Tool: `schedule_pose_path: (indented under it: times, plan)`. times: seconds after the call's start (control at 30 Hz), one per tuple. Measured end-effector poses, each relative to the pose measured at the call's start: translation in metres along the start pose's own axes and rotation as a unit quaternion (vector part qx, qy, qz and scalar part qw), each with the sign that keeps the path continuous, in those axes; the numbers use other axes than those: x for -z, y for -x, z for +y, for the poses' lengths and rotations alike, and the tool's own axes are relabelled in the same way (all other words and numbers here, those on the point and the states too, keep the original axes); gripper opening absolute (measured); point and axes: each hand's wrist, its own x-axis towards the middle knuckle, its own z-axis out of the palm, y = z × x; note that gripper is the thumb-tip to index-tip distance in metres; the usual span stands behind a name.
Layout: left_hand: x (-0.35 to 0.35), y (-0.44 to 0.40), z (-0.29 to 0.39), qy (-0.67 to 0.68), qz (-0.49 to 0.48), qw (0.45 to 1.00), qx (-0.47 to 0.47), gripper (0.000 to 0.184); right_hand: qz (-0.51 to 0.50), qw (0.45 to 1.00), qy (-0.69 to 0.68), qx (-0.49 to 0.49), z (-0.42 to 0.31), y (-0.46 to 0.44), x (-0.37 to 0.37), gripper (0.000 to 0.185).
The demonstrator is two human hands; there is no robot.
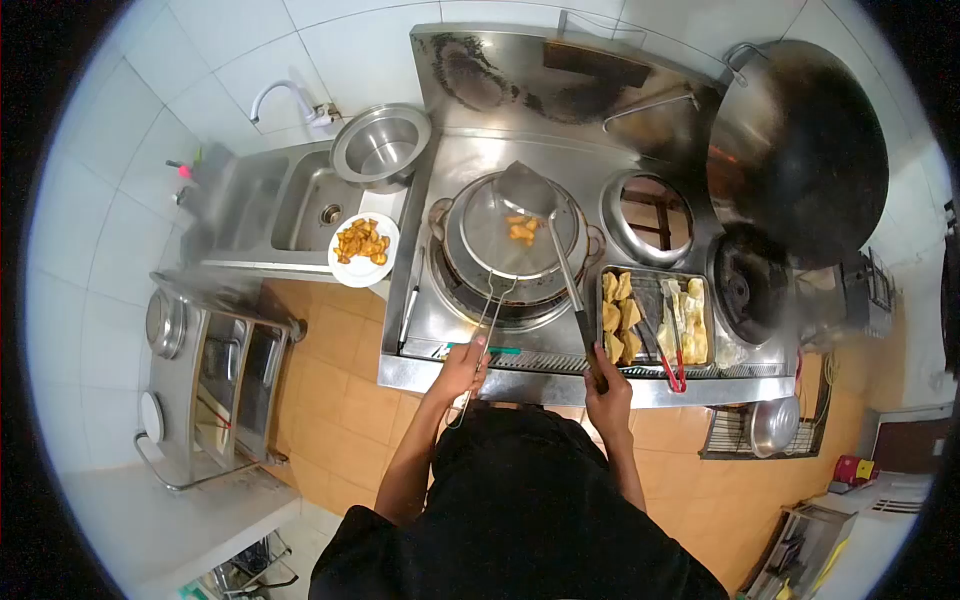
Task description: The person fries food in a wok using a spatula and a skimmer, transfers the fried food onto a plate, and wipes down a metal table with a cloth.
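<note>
Had white tiled walls [88, 250] and an orange tiled floor [345, 335]. Showed a metal sink [300, 235] on the left, a curvy tap [278, 86] behind it and a metal cart [182, 390] nearby. Looked bright inside.

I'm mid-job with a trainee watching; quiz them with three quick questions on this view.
1. Which hand holds the strainer?
2. True or false: the tongs lie in the sink.
3. Fill in the blank: the right hand grips the ____.

Key:
1. The left hand.
2. False; they rest across the tray.
3. ladle
</note>
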Motion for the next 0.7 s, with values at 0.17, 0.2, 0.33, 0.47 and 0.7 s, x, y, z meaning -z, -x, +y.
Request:
schedule_pose_path:
  times: [0.17,0.2,0.33,0.47,0.7]
  plan:
    - [0.003,-0.002,0.001,0.001,0.013,1.000,-0.006,0.048,0.056,0.987,0.148,-0.011,0.002,0.012,0.015,0.052]
    - [0.003,-0.001,0.005,-0.011,0.011,1.000,-0.007,0.048,0.082,0.982,0.171,0.017,0.001,0.015,0.018,0.051]
    - [0.004,-0.001,0.011,-0.014,-0.006,1.000,-0.009,0.048,0.088,0.968,0.234,0.004,0.013,0.029,0.031,0.050]
    - [0.005,-0.005,0.009,-0.012,-0.004,1.000,0.007,0.049,0.089,0.960,0.265,-0.013,0.015,0.036,0.033,0.051]
    - [0.005,-0.004,0.011,-0.010,-0.016,1.000,0.006,0.050,0.123,0.955,0.268,0.020,0.016,0.035,0.023,0.053]
